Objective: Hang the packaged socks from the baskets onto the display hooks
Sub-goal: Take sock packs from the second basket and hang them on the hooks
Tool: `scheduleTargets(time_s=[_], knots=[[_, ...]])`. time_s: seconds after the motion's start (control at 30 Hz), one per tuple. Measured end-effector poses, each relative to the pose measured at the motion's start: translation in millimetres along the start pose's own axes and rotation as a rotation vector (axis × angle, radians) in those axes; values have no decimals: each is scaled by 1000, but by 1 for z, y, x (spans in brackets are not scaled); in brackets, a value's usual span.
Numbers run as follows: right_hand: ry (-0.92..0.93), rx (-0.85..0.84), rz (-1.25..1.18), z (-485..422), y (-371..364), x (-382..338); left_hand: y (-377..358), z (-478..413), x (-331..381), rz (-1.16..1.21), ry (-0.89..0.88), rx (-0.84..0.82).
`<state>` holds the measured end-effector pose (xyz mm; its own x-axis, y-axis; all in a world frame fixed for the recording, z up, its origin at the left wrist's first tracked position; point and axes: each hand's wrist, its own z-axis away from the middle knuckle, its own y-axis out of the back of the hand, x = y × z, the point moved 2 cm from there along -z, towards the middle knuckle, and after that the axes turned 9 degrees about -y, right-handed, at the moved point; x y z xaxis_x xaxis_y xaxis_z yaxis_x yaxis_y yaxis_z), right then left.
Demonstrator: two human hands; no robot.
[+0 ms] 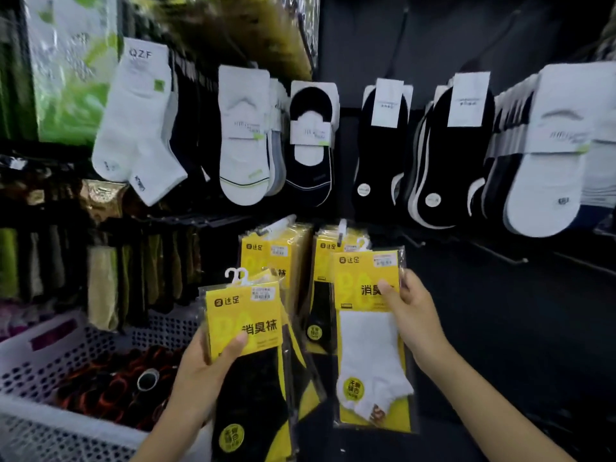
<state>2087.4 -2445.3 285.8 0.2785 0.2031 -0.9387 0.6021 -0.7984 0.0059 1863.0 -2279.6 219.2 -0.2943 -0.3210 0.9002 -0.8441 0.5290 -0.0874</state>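
My left hand (206, 371) grips a small stack of yellow packs of black socks (248, 361), their white plastic hangers (237, 275) sticking up at the top. My right hand (411, 311) pinches a yellow pack of white socks (370, 348) by its right edge, thumb across the front. That pack sits just in front of a row of yellow packs (325, 258) that hang on a display hook. A second hanging row of yellow packs (266, 251) is to its left. A white perforated basket (50, 355) stands at lower left.
Above, rows of white socks (243, 135) and black socks (380, 148) hang on a dark wall. Bare hooks (500, 255) stick out at the right. Dark and green stockings (110, 271) hang at the left. The basket holds dark red-black items (110, 385).
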Motion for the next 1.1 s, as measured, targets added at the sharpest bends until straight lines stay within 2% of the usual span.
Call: scheduleTargets(time_s=[0.2, 0.47, 0.6, 0.67, 0.7, 0.8, 0.87, 1.0, 1.1], knots=[[-86, 42, 47, -29, -34, 17, 12, -10, -3, 3, -6, 26], [-441, 341, -84, -67, -36, 59, 15, -10, -14, 9, 6, 1], [-492, 489, 8, -62, -24, 76, 14, -6, -17, 19, 41, -24], [-473, 502, 26, -50, -22, 79, 11, -5, -16, 26, 54, -50], [-445, 441, 19, -43, -24, 78, 9, -4, -16, 28, 62, -66], [-391, 118, -14, -12, -41, 65, 1, 1, -16, 50, 97, -134], [-366, -22, 24, 9, -48, 54, -5, 5, -17, 62, 111, -190], [-390, -366, -19, 39, -58, 36, -17, 13, -15, 35, 128, -309], [-376, -389, -18, 48, -58, 30, -20, 16, -11, 19, 114, -345]])
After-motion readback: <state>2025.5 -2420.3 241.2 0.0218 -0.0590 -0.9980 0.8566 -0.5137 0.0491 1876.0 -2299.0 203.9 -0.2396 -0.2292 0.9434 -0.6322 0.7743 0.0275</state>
